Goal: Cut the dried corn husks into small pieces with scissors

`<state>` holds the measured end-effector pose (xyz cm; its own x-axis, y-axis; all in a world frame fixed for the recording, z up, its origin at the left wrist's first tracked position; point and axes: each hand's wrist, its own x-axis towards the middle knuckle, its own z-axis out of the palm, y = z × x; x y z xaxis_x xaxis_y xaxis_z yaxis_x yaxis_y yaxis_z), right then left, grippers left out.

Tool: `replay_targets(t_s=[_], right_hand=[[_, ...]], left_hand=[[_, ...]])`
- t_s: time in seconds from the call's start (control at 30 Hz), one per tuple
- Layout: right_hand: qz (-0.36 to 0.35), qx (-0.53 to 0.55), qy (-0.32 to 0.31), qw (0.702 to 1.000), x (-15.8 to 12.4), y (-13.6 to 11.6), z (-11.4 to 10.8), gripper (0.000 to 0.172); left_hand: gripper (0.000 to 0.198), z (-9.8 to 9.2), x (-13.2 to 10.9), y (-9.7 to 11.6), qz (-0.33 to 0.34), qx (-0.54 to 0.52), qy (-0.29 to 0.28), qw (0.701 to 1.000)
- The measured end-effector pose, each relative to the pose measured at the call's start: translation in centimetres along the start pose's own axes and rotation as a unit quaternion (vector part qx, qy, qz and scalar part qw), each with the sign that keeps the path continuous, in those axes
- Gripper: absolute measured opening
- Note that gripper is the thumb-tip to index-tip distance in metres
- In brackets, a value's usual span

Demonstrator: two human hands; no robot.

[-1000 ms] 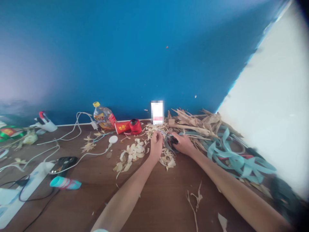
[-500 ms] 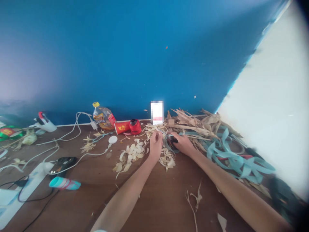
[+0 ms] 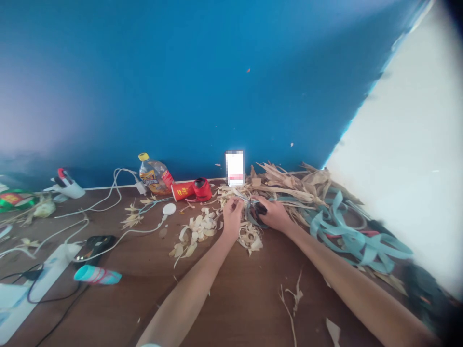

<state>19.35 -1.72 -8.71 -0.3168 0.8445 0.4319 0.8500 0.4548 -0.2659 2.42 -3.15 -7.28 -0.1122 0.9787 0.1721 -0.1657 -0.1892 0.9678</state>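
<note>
My right hand (image 3: 274, 213) is closed around the dark handles of a pair of scissors (image 3: 259, 208), whose pale blades point up and left toward my other hand. My left hand (image 3: 232, 214) is closed in a pinch just left of the blades; what its fingertips hold is too small to make out. Below and between the hands lie curled, pale husk cuttings (image 3: 250, 237). To the left is a pile of cut, petal-like husk pieces (image 3: 198, 228). Dry corn husks (image 3: 289, 180) are heaped behind and right of my right hand.
A lit phone-like screen (image 3: 235, 167) stands against the blue wall. Left are a red paper cup (image 3: 183, 191), red ribbon roll (image 3: 202, 189), plastic bottle (image 3: 154, 176), white round charger (image 3: 169, 209), blue roll (image 3: 97, 274) and power strip (image 3: 47, 277). Tangled blue-green ribbon (image 3: 356, 236) lies right.
Both hands stay in nearly the same place. My left hand has shifted very slightly to the left, and the scissors remain in my right hand.
</note>
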Motion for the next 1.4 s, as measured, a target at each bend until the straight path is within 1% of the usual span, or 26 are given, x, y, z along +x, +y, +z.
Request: replay_targets(t_s=[0.17,0.27,0.4,0.6,0.73,0.9,1.1,1.23,1.4], right_hand=[[-0.017,0.002,-0.005,1.0,0.01,0.11,0.01,0.054],[-0.02,0.001,-0.013,1.0,0.04,0.05,-0.14,0.055],[-0.011,-0.002,-0.022,1.0,0.07,-0.07,-0.27,0.054],[0.005,0.0,-0.019,1.0,0.11,-0.1,-0.31,0.052],[0.014,-0.004,-0.019,1.0,0.13,-0.14,-0.35,0.052],[0.006,0.008,-0.025,1.0,0.15,-0.24,-0.5,0.055],[0.002,0.006,-0.022,1.0,0.14,-0.22,-0.4,0.052],[-0.004,0.008,-0.024,1.0,0.15,-0.11,-0.23,0.053],[-0.006,0.021,-0.028,0.999,0.22,0.16,-0.21,0.056]], left_hand=[[0.02,0.02,-0.04,0.06,-0.006,-0.004,0.011,1.0],[0.019,0.02,0.03,-0.11,-0.01,-0.007,0.026,1.0],[0.018,0.03,0.13,-0.15,-0.009,-0.01,0.03,0.999],[0.017,-0.01,0.26,-0.31,0.006,-0.036,0.038,0.999],[0.019,-0.11,0.21,-0.43,0.012,-0.021,0.029,0.999],[0.02,-0.09,0.13,-0.4,0.005,-0.001,0.029,1.0],[0.021,0.03,0.09,-0.32,-0.015,-0.004,0.002,1.0],[0.023,0.12,0.05,-0.11,-0.034,-0.012,0.003,0.999],[0.026,0.11,0.06,-0.03,-0.031,-0.015,0.005,0.999]])
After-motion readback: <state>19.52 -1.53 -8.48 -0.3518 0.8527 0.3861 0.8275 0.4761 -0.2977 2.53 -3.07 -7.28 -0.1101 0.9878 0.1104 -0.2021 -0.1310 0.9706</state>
